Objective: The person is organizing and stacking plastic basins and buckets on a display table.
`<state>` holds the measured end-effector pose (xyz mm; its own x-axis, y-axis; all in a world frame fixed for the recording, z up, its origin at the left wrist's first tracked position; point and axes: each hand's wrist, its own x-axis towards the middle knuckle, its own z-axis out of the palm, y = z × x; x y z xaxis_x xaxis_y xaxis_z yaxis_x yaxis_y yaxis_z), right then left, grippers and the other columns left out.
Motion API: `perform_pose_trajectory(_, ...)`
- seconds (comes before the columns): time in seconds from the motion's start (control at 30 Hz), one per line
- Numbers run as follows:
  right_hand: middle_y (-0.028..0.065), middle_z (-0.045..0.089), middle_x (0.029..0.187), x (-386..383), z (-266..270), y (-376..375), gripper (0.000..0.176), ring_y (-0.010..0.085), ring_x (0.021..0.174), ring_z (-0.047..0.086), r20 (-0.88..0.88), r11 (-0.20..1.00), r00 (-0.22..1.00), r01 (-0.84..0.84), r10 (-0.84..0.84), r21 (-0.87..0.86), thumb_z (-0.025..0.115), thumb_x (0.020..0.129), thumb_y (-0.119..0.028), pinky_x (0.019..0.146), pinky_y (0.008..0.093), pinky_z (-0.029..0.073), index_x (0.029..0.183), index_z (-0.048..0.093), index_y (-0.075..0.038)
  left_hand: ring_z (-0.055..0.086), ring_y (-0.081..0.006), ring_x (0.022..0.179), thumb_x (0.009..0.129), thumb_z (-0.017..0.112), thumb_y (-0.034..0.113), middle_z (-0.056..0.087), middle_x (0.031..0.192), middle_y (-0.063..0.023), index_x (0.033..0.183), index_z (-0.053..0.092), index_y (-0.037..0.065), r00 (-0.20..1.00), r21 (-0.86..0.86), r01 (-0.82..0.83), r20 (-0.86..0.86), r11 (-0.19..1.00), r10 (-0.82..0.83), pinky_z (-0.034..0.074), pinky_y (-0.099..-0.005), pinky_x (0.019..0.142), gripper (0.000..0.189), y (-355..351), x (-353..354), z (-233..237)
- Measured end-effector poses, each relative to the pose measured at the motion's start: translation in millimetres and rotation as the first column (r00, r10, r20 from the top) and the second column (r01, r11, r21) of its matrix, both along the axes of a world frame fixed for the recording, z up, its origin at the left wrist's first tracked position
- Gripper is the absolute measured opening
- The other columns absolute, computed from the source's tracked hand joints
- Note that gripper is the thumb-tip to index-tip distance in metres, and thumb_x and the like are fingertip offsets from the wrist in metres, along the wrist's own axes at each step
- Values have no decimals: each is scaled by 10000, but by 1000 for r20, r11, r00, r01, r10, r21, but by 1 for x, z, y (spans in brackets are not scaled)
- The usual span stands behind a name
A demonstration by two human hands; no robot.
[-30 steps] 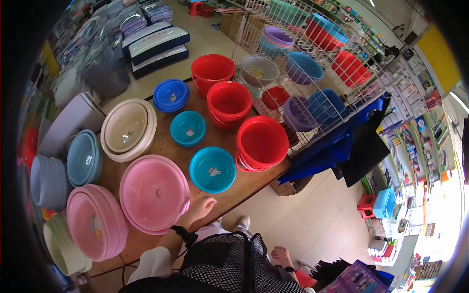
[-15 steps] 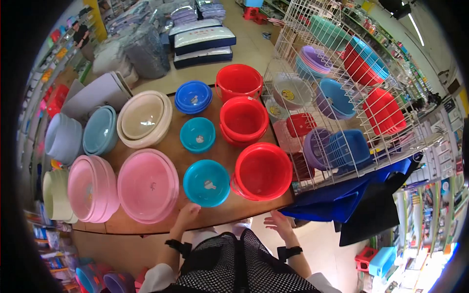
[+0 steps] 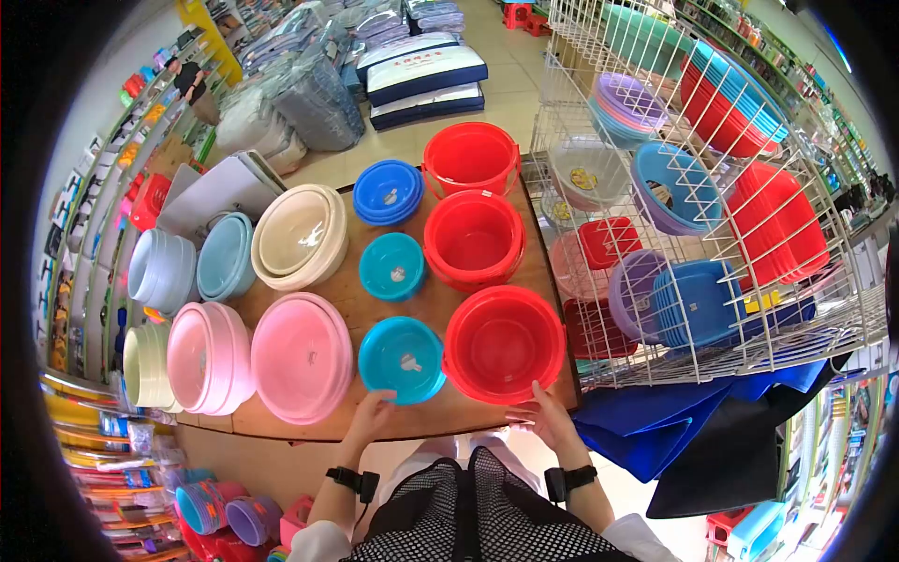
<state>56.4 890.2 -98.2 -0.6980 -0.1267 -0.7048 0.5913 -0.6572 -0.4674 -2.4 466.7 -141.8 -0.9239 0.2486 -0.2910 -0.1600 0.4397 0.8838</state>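
Observation:
On a brown wooden table (image 3: 393, 420) stand several plastic basins and buckets. My left hand (image 3: 373, 412) is at the near edge, fingers at the rim of the near teal basin (image 3: 401, 361); whether they touch it I cannot tell. My right hand (image 3: 545, 414) has its fingers apart, by the lower rim of the near red bucket (image 3: 504, 345), and holds nothing. Left of the teal basin is a large pink basin (image 3: 300, 358). Behind are a smaller teal basin (image 3: 392, 267), blue basins (image 3: 387, 192), cream basins (image 3: 292, 236) and two more red buckets (image 3: 474, 238).
A white wire rack (image 3: 684, 361) with colourful basins stands right of the table. Blue and black sheets (image 3: 716, 468) hang below it. Bagged bedding (image 3: 426, 70) lies on the floor beyond. A person (image 3: 192, 87) stands at the far left shelves.
My right hand has risen from below the table edge to the red bucket's near rim. My left hand has moved up slightly to the teal basin's rim. The view has shifted a little.

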Motion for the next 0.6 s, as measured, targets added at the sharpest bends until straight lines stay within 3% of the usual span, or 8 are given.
perform_pose_trajectory(0.07, 207, 717, 1088, -8, -5, 5, 576, 327, 874, 743, -6, 1000, 1000, 21, -21, -13, 656, 971, -507, 709, 457, 631, 1308, 556, -51, 651, -189, 1082, 965, 634, 53, 647, 1202, -87, 1254, 618, 43, 999, 2, -2, -44, 1000, 2, 547, -339, 892, 290, 20, -30, 15)
perform_pose_trajectory(0.2, 184, 722, 1046, -27, -14, -4, 538, 300, 718, 736, 59, 988, 996, 64, -73, 141, 682, 953, -433, 596, 416, 643, 1309, 550, -53, 638, -197, 1127, 958, 638, 53, 618, 1266, -95, 1312, 572, 53, 988, 101, -7, -154, 995, 23, 543, -342, 906, 361, 56, -115, 25)
perform_pose_trajectory(0.27, 175, 719, 1025, -31, -28, -10, 503, 288, 669, 726, 61, 966, 991, 99, -116, 238, 685, 940, -377, 558, 395, 644, 1296, 560, -44, 607, -196, 1178, 960, 662, 72, 633, 1252, -87, 1309, 578, 40, 960, 104, -17, -276, 994, 45, 510, -355, 972, 360, 80, -168, 41)
perform_pose_trajectory(0.33, 163, 708, 1062, -31, -37, -9, 482, 295, 741, 734, 116, 960, 986, 81, -116, 269, 686, 929, -302, 557, 407, 651, 1313, 542, -48, 587, -201, 1219, 988, 638, 141, 617, 1295, -85, 1335, 559, 44, 927, 145, 45, -375, 988, 12, 485, -356, 1012, 369, 100, -237, 42)
perform_pose_trajectory(0.4, 158, 695, 1080, -32, -43, -9, 473, 301, 759, 737, 142, 953, 982, 78, -124, 294, 671, 909, -224, 554, 410, 660, 1317, 525, -34, 569, -203, 1251, 1007, 616, 229, 587, 1355, -79, 1384, 538, 71, 976, 236, -59, -191, 970, 106, 471, -361, 1040, 416, 132, -298, 55)
perform_pose_trajectory(0.5, 167, 687, 1100, -33, -40, -14, 474, 298, 777, 739, 124, 920, 977, 115, -172, 376, 661, 902, -194, 563, 410, 664, 1318, 520, -17, 548, -214, 1265, 1016, 602, 295, 559, 1404, -85, 1449, 484, 77, 996, 440, -82, 4, 894, 89, 476, -384, 1042, 499, 173, -383, 52)
perform_pose_trajectory(0.6, 164, 676, 1142, -39, -32, -16, 506, 296, 825, 740, 194, 912, 962, 100, -190, 398, 651, 895, -168, 567, 398, 664, 1350, 504, -3, 530, -250, 1266, 1009, 619, 340, 520, 1440, -147, 1499, 412, 36, 966, 625, -236, 234, 744, 110, 481, -423, 1042, 613, 202, -452, 35)
